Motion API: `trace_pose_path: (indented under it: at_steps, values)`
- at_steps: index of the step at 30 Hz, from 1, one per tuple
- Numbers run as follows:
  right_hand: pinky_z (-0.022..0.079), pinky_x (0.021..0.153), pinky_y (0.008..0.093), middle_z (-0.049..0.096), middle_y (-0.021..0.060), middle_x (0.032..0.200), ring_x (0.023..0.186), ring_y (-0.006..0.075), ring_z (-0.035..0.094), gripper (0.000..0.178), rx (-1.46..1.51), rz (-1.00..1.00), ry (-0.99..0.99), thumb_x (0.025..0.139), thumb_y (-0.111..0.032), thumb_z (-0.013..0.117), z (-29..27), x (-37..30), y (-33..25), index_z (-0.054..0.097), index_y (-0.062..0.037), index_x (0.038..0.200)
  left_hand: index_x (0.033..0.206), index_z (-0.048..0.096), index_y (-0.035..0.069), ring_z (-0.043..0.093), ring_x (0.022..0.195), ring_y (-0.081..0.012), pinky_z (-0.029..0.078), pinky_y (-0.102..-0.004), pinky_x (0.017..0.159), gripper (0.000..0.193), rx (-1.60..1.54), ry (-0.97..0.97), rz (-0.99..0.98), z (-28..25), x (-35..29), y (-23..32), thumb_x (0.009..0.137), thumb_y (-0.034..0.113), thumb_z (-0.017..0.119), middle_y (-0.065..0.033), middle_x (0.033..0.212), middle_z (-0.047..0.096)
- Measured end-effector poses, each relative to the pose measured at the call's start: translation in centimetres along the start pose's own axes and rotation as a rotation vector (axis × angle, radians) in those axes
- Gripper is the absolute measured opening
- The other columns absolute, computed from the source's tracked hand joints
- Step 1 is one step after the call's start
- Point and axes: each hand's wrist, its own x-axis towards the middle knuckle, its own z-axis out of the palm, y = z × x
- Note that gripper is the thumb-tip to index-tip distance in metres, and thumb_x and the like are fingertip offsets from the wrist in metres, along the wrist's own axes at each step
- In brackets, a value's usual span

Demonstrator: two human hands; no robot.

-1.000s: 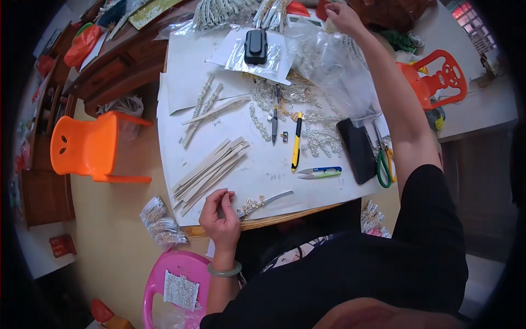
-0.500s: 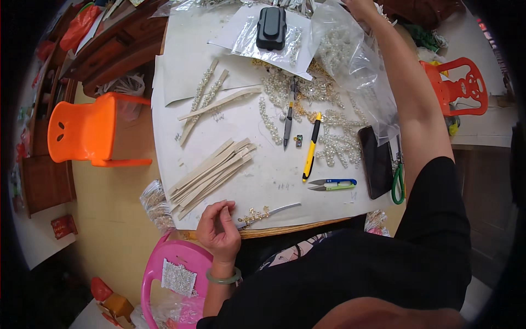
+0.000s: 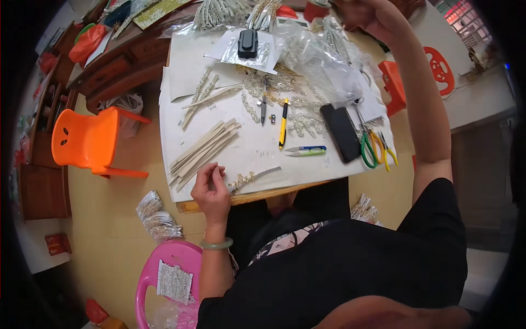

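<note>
My left hand rests at the table's near edge with its fingers curled and pressed together; what they hold, if anything, is hidden. Right beside it lies a thin pale strip with small gold flower-like ornaments along its nearer part. I cannot make out whether the hand touches the strip. My right hand is raised at the far right, by the top edge of the view. Its fingers are blurred and partly out of sight. Beneath it are a clear plastic bag and beaded strands.
Flat pale strips lie in a pile left of centre. Thread snips, a yellow-black cutter knife, a pen, a phone, green-handled scissors and yellow-handled pliers lie toward the right. Orange and pink chairs stand at left.
The view has shifted, showing more of the table's far end and the scissors and pliers. My right arm is raised higher. My left hand stays curled beside the strip.
</note>
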Motion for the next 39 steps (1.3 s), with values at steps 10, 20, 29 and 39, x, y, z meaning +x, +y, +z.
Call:
trace_pose_path:
  at_steps: [10, 20, 29, 39]
  values:
    - [0.03, 0.048, 0.0193, 0.049, -0.0001, 0.07, 0.051, 0.0053, 0.037, 0.022, 0.105, -0.026, 0.124, 0.094, -0.013, 0.048, 10.3, -14.8, 6.2, 0.053, 0.002, 0.11, 0.092, 0.06, -0.004, 0.064, 0.072, -0.013, 0.05, -0.0241, 0.068, 0.01, -0.016, -0.015, 0.17, -1.5, -0.4, 1.6, 0.086, 0.001, 0.055, -0.0089, 0.078, 0.066]
    - [0.037, 0.056, 0.0172, 0.055, 0.0023, 0.081, 0.06, 0.0037, 0.044, 0.027, 0.777, -0.007, 0.155, 0.092, -0.009, 0.05, 18.9, -26.2, 21.5, 0.05, 0.0045, 0.116, 0.097, 0.061, -0.002, 0.062, 0.08, -0.0138, 0.051, -0.0255, 0.069, 0.013, -0.661, -0.575, -0.501, -1.5, -11.6, 7.2, 0.087, 0.007, 0.059, -0.009, 0.095, 0.065]
    - [0.039, 0.058, 0.0193, 0.057, 0.0044, 0.081, 0.062, 0.0065, 0.046, 0.018, 0.985, 0.112, 0.298, 0.091, -0.007, 0.05, 18.7, -31.1, 25.0, 0.054, 0.0018, 0.107, 0.095, 0.058, -0.001, 0.061, 0.078, -0.0156, 0.051, -0.0281, 0.069, 0.012, -0.65, -0.6, -0.725, -1.3, -16.8, 6.7, 0.086, 0.006, 0.06, -0.008, 0.087, 0.061]
    - [0.04, 0.059, 0.0209, 0.056, 0.0054, 0.081, 0.061, 0.0072, 0.046, 0.02, 0.986, 0.018, 0.397, 0.091, -0.008, 0.051, 17.7, -32.0, 26.1, 0.054, 0.0018, 0.109, 0.102, 0.057, -0.004, 0.061, 0.079, -0.0159, 0.05, -0.0256, 0.071, 0.018, -0.623, -0.699, -0.737, -1.4, -17.8, 5.8, 0.086, 0.004, 0.059, -0.011, 0.09, 0.062]
